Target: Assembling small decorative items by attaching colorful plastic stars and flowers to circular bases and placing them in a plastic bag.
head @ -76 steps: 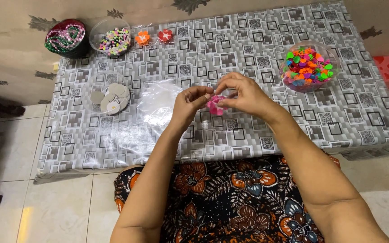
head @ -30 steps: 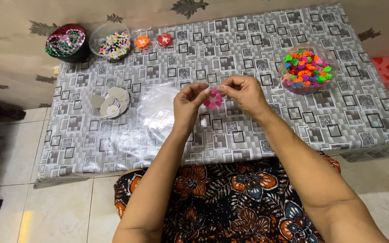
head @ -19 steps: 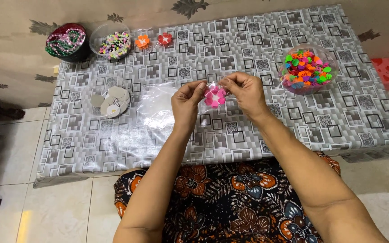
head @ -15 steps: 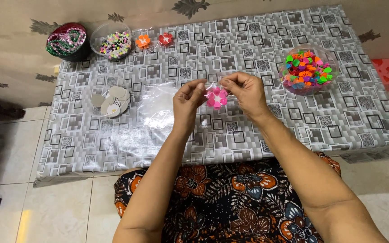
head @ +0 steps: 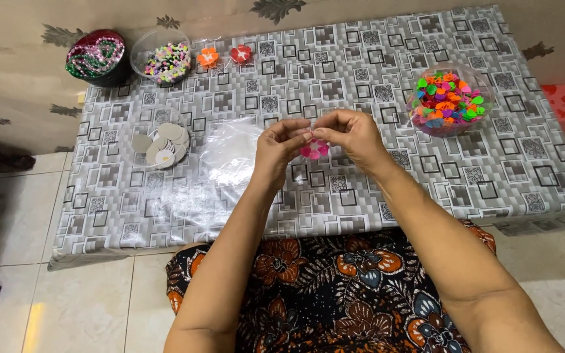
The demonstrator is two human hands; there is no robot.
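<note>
While the hands stay over the table (head: 492, 170), left hand (head: 281, 147) and right hand (head: 348, 134) now pinch the pink flower (head: 314, 150) lower; a clear bowl (head: 426, 124) holds coloured hearts (head: 446, 98).

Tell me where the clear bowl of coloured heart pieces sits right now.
In the head view, the clear bowl stands on the table's far right part, just right of the right hand.
</note>
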